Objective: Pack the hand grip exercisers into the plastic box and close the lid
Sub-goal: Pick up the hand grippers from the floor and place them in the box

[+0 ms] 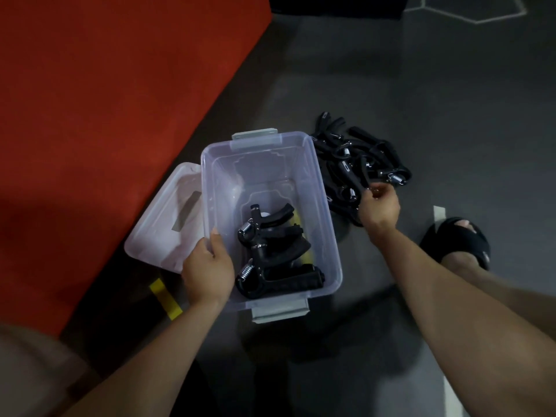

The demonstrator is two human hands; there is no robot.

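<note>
Head view, looking down on a clear plastic box (pixel 326 224) standing open on a dark floor. A few black exercisers (pixel 275 254) already lie in the near half of the box, handles overlapping and steel springs toward its left wall. The lid (pixel 156 233) lies off the box, just beside its left wall, overlapping a red mat (pixel 105 100). The remaining pile of exercisers (pixel 358 164) rests on the floor against the right side of the box. The left hand (pixel 207 266) grips the left rim of the box, fingers curled over the edge, steadying it. The right hand (pixel 379 206) reaches into the near edge of the pile, fingertips pinching what appears to be one exerciser; the exact contact is blurred. A foot in a black slipper (pixel 460 242) stands to the right of the box. Judged by appearance, each exerciser is rigid, fairly light and grippy at its padded handles; the best hold is likely round one handle, since springs and hooks may snag neighbouring pieces when lifted.
</note>
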